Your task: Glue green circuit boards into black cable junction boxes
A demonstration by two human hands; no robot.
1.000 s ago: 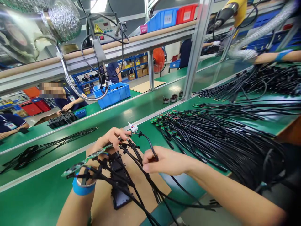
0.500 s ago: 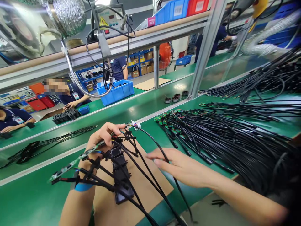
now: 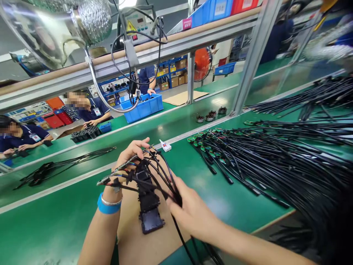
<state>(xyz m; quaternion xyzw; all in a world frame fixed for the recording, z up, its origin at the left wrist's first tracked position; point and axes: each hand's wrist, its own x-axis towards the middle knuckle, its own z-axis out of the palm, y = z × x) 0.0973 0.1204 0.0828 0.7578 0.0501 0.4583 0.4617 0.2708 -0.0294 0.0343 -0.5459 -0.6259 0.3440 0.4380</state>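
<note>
My left hand (image 3: 131,156), with a blue band on its wrist, pinches the far end of a circuit board strip (image 3: 120,168). Several black cables (image 3: 162,172) run from the strip toward me. My right hand (image 3: 190,206) is wrapped round these cables, gathering them into a bundle. Under the strip and cables, a row of black plastic housings (image 3: 151,221) lies on a sheet of brown cardboard (image 3: 135,248). The strip and cables hide the far housings in part.
A small white piece (image 3: 166,146) lies beyond my left hand. To the right spreads a large pile of black cables (image 3: 245,158) with green board ends. A metal post (image 3: 253,59) rises behind. More cables (image 3: 41,173) lie left. Co-workers sit across the bench near a blue bin (image 3: 145,110).
My right hand has closed round the cables, which were loose in front of it before. The board strip has swung in closer to my left wrist, and the cables are drawn together.
</note>
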